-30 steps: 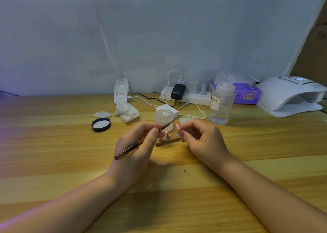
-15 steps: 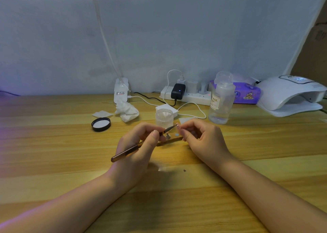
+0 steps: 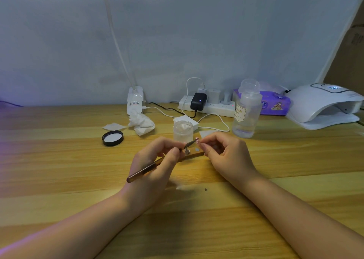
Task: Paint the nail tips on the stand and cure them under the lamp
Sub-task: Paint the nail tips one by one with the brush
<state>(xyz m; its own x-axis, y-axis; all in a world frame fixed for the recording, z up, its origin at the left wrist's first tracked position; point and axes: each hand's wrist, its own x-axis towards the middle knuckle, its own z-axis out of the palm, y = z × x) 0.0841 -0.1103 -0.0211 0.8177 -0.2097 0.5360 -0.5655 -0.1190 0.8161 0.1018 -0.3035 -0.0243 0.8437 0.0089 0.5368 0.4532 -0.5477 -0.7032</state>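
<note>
Nudging brush tip closer to nail tip

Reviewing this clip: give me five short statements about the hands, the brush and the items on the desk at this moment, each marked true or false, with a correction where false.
1. The left hand grips a brush with its tip pointed toward the right hand. True.
2. The black lid is screwed onto the small clear jar. False: the lid lies on the table, apart and to the left of the jar, which stands open.
3. The right hand pinches a small item at the brush tip. True; it looks like a nail tip, too small to be sure.
4. The white curing lamp sits at the far left. False: it is at the far right.
5. The clear pump bottle lies on its side. False: it stands upright.
</note>
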